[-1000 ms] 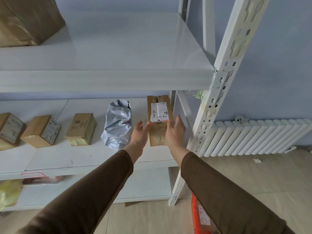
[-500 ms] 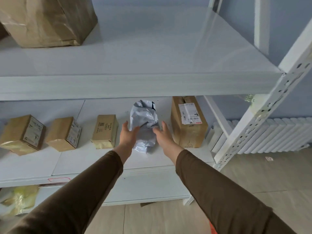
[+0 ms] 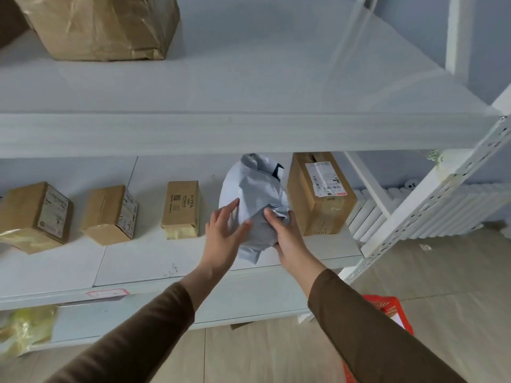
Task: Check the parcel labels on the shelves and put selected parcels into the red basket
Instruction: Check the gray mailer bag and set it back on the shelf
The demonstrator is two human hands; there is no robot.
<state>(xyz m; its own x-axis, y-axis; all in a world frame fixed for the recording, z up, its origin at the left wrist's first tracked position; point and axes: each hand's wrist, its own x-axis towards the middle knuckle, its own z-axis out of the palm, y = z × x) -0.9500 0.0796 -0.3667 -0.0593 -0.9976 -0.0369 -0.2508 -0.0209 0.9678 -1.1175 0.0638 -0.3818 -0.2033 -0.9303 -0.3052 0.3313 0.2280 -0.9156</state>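
A crumpled grey plastic mailer bag stands tilted on the middle shelf. My right hand grips its lower right side, thumb on the front. My left hand touches its left side with straight fingers. To its right stands a tall brown box with a white shipping label. Left of the bag are a small MYFA carton and two more labelled boxes. A corner of the red basket shows on the floor behind my right sleeve.
A large brown parcel sits on the upper shelf. A yellow bag lies on the lowest shelf at left. The perforated white upright and a white radiator stand at right.
My hands left the tall labelled box and moved left to the grey bag. The bag is now lifted at its near end, with my right hand round it.
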